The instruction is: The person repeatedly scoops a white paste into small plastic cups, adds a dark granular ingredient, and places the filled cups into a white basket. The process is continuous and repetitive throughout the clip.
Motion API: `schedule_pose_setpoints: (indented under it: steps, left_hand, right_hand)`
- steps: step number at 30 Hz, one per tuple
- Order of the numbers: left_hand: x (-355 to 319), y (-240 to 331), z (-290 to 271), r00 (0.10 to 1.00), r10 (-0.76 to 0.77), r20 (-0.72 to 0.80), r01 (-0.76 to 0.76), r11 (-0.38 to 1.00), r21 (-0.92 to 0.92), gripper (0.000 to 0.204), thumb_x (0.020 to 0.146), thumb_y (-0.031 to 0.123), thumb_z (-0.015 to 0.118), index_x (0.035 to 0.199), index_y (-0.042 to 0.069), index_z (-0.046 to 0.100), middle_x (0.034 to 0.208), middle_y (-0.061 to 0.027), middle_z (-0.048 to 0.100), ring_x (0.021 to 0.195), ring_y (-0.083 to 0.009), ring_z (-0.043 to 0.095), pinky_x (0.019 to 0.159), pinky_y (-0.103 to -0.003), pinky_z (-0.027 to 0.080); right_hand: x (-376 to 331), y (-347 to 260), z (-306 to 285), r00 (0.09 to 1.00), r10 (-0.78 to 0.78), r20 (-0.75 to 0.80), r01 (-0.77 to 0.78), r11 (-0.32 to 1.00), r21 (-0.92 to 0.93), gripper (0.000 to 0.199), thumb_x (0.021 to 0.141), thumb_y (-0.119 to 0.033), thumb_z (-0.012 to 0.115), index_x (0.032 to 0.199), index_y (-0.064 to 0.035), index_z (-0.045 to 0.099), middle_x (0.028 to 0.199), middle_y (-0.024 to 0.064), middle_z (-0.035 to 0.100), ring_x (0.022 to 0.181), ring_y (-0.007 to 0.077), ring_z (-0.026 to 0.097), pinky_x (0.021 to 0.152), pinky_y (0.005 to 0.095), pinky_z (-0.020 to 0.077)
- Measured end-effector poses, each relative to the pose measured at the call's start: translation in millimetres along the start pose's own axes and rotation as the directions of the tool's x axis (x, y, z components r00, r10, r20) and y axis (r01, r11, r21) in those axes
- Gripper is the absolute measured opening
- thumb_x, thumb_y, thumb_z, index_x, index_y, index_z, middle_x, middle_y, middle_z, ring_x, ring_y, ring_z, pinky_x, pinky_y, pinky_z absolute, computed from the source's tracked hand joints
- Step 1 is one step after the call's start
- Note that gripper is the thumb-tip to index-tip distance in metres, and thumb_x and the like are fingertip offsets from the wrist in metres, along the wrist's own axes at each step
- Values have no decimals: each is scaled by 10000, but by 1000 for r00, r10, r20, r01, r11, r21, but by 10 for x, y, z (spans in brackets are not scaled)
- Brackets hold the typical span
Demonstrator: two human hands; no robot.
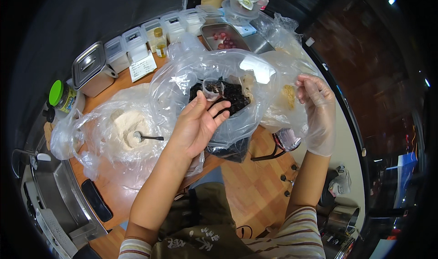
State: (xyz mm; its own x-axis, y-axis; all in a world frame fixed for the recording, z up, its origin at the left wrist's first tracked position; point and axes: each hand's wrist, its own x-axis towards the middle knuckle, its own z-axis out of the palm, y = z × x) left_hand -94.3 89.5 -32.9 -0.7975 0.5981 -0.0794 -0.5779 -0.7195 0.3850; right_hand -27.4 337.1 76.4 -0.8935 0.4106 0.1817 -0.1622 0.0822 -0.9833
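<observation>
My bare left hand (200,120) grips a small clear plastic cup (211,90) between thumb and fingers; dark bits show inside it. Below the cup lies a large clear plastic bag (169,83), spread wide around a dark, moist, clumped mass (237,99). A thin transparent glove covers my right hand (318,106), raised at the right with its fingers curled inward; whatever they may hold is hidden. Next to that hand, another clear bag (273,117) contains yellowish crumbs (289,96). Left of my left forearm, an opened bag of pale powder (125,122) has a dark-handled spoon (150,137) in it.
Lidded clear containers (135,44) line the table's back edge beside a small gold-capped bottle (159,42) and a paper note (143,67). A steel tray (235,33) holds red grapes. At left are a steel box (91,65), a green-lidded jar (61,95) and a phone (96,199).
</observation>
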Motion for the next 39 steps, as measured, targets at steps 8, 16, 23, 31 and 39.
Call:
schedule_pose_setpoints:
  steps: [8, 16, 23, 31, 39]
  left_hand:
    - [75, -75, 39, 998, 32, -61, -33, 999, -12, 416, 1042, 354, 498, 1280, 16, 549, 1363, -137, 532, 1295, -318, 488, 1100, -462, 415]
    - [23, -125, 60, 999, 34, -2, -33, 997, 62, 365, 1068, 329, 450, 1297, 53, 518, 1306, -70, 570, 1201, -195, 536, 1100, -442, 412]
    - [36, -182, -38, 999, -12, -42, 15, 999, 51, 320, 1061, 326, 475, 1241, 72, 551, 1222, -61, 609, 1125, -178, 566, 992, -379, 463]
    - [61, -158, -51, 1000, 11, -14, -10, 997, 73, 343, 1078, 329, 424, 1290, 79, 526, 1268, -77, 600, 1176, -201, 556, 989, -381, 451]
    - [37, -161, -79, 1000, 14, 8, -14, 1000, 19, 290, 1040, 237, 535, 1272, 63, 546, 1228, -63, 628, 1056, -190, 606, 913, -343, 493]
  right_hand:
    - [-280, 133, 221, 991, -136, -14, 123, 926, -357, 155, 920, -69, 668, 1058, -8, 700, 1005, 46, 650, 865, 129, 583, 774, 264, 470]
    - [-120, 342, 913, 774, -350, 527, 591, 698, -405, 291, 822, 4, 687, 1112, -16, 683, 1032, 150, 527, 963, 319, 594, 826, 375, 508]
    - [-100, 415, 882, 784, -259, 564, 548, 717, -431, 251, 860, 16, 636, 1105, -6, 684, 1061, 142, 512, 978, 292, 594, 835, 359, 503]
    - [-42, 397, 776, 814, -222, 537, 428, 854, -295, 235, 905, 55, 592, 1106, -8, 698, 1140, 102, 587, 1037, 182, 607, 869, 283, 503]
    - [-21, 382, 868, 887, -274, 372, 380, 890, -251, 156, 899, -21, 638, 1038, 1, 705, 1032, 125, 652, 867, 213, 647, 741, 296, 511]
